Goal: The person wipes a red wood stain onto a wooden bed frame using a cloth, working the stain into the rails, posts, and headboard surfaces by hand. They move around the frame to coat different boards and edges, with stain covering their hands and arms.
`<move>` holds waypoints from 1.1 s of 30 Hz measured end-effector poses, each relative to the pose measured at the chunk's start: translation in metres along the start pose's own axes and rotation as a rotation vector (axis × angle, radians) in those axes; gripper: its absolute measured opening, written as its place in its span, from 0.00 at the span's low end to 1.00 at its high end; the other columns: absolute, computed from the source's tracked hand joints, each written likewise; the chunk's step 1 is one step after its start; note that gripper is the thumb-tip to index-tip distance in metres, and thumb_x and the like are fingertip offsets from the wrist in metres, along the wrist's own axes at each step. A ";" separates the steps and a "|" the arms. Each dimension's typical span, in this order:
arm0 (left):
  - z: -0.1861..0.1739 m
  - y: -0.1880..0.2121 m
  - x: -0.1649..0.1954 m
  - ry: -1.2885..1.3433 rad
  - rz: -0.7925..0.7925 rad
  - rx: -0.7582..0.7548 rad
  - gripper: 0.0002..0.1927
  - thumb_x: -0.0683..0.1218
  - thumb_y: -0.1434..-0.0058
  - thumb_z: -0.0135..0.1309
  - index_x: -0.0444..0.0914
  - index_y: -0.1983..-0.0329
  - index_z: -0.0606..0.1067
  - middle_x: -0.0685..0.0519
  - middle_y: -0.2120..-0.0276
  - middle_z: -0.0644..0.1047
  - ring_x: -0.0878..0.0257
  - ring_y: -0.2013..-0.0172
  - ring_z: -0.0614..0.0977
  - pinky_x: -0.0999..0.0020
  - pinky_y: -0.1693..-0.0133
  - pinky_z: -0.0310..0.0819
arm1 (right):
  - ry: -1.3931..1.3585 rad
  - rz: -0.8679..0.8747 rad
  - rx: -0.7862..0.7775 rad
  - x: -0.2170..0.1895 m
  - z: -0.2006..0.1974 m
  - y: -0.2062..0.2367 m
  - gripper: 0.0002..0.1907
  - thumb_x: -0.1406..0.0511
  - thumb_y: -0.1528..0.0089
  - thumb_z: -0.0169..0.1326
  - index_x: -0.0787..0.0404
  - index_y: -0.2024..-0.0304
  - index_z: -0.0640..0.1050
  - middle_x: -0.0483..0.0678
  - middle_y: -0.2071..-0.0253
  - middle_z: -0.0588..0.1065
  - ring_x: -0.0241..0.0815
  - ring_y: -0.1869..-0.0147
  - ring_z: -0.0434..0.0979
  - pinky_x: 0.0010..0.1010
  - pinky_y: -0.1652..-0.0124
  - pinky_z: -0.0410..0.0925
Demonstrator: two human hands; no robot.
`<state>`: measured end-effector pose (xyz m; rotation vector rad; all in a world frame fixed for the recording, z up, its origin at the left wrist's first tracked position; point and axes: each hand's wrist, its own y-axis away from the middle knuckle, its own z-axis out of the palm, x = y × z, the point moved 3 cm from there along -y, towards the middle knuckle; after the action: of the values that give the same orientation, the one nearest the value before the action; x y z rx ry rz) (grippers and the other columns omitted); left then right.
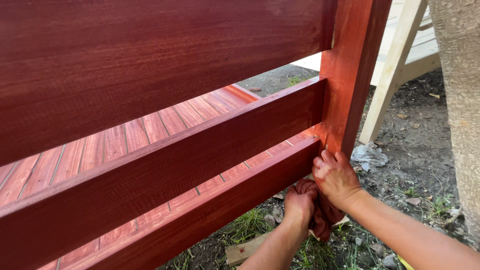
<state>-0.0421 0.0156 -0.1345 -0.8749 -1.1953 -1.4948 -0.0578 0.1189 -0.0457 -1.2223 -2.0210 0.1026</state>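
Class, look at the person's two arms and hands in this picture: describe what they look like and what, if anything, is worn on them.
Both forearms are bare as far as the frame shows: no sleeves, gloves, watch or rings visible. The left hand and right hand carry reddish stain smudges on fingers and knuckles, matching the red-stained wood.

Red-stained wood rails (satin sheen, visible grain); stained cloth rag, soft

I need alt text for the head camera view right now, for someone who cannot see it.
Two bare hands work a dark red rag against the lowest rail of a red-stained wooden bed frame, where it meets the upright post. The left hand grips the rag; the right hand presses at the joint. Dirt, sparse grass and a pale unstained frame lie behind.
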 end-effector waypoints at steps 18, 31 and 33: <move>0.001 0.004 0.031 -0.121 0.084 -0.001 0.22 0.43 0.42 0.57 0.37 0.44 0.72 0.49 0.53 0.80 0.59 0.54 0.82 0.65 0.51 0.77 | 0.079 -0.024 0.023 0.029 -0.047 -0.024 0.10 0.62 0.45 0.50 0.55 0.67 0.81 0.45 0.54 0.76 0.45 0.44 0.70 0.37 0.47 0.64; -0.027 0.025 0.030 -0.260 0.029 0.016 0.21 0.45 0.42 0.57 0.36 0.45 0.71 0.45 0.56 0.80 0.56 0.57 0.82 0.62 0.54 0.77 | 0.083 0.019 -0.079 0.023 -0.034 -0.027 0.11 0.63 0.46 0.50 0.56 0.65 0.81 0.46 0.55 0.75 0.46 0.44 0.68 0.36 0.45 0.64; -0.024 0.022 0.037 -0.250 0.097 0.013 0.21 0.44 0.43 0.57 0.37 0.46 0.72 0.47 0.55 0.80 0.58 0.56 0.82 0.64 0.53 0.76 | 0.103 0.032 -0.072 0.037 -0.049 -0.036 0.13 0.63 0.46 0.50 0.56 0.63 0.81 0.47 0.53 0.76 0.45 0.44 0.68 0.35 0.46 0.64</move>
<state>-0.0284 -0.0172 -0.1005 -1.1202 -1.3206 -1.3264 -0.0626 0.1141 0.0254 -1.2793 -1.9307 -0.0173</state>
